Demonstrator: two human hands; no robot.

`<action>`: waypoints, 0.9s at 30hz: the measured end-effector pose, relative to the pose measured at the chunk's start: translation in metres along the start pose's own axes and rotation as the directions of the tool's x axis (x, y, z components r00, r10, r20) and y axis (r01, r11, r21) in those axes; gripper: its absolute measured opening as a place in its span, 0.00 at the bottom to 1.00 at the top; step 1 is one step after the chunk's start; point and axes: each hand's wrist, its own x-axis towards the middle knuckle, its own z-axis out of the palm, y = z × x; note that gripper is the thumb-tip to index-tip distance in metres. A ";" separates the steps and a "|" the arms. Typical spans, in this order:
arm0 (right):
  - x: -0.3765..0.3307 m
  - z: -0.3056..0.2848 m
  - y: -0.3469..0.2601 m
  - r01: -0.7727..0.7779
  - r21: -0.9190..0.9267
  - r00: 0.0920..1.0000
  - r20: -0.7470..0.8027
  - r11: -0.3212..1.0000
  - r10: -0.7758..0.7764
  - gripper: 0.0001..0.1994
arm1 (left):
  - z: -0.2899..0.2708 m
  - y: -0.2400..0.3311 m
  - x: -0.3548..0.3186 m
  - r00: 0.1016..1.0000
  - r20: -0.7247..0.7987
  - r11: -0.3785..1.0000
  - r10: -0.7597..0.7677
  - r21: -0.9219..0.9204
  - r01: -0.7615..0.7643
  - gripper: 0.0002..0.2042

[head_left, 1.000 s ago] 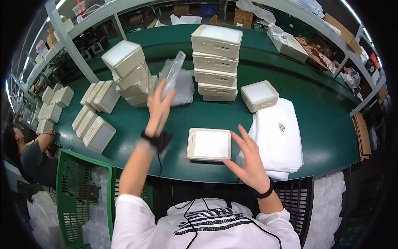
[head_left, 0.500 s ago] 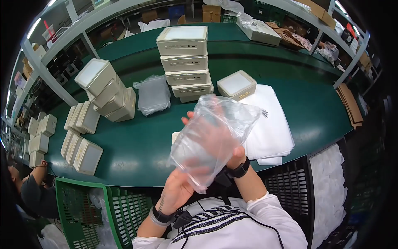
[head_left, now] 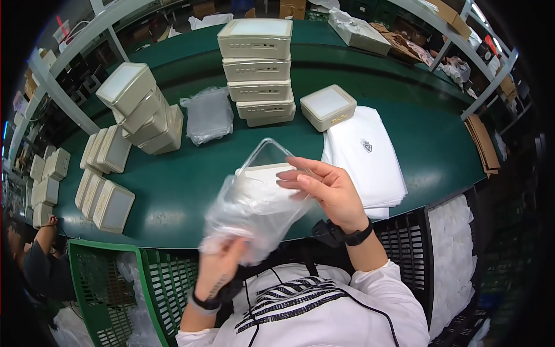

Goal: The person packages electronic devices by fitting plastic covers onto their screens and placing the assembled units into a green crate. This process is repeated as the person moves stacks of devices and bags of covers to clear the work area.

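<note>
In front of my chest, my left hand (head_left: 224,254) is closed round the lower end of a thin clear plastic bag (head_left: 257,220). A stiff transparent plastic cover (head_left: 269,151) with rounded corners sticks out of the bag's upper end. My right hand (head_left: 332,194) has its thumb and fingers at the cover's right edge, pinching it. Behind the bag, a beige box (head_left: 267,169) on the table is mostly hidden. Right of my hands lies a flat pile of white bags (head_left: 370,162) with a small dark mark.
Beige boxes with pale tops stand in a tall stack (head_left: 257,69) and a leaning stack (head_left: 141,113). A single box (head_left: 328,108) sits beside the white pile. Wrapped covers (head_left: 209,118) lie between stacks. Green crates (head_left: 107,283) and a black crate (head_left: 404,248) border the table. Another person sits far left.
The transparent cover now pokes out of the bag's top. My right hand has moved from behind the bag to the cover's right edge; my left hand has shifted lower left with the bag.
</note>
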 end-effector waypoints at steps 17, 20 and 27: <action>0.003 -0.017 0.041 0.154 0.062 0.935 -0.333 0.986 -0.125 0.20 | -0.309 -0.019 -0.215 0.033 -0.638 -0.164 0.769 -0.147 0.975 0.24; -0.005 -0.020 0.040 0.128 0.053 0.944 -0.312 0.990 -0.105 0.20 | -0.317 -0.018 -0.221 0.140 -0.909 -0.182 0.392 0.073 0.981 0.24; -0.012 -0.015 0.045 0.109 0.139 0.940 -0.337 0.984 -0.056 0.21 | -0.228 0.002 -0.157 0.357 -0.703 -0.355 0.615 0.156 0.922 0.26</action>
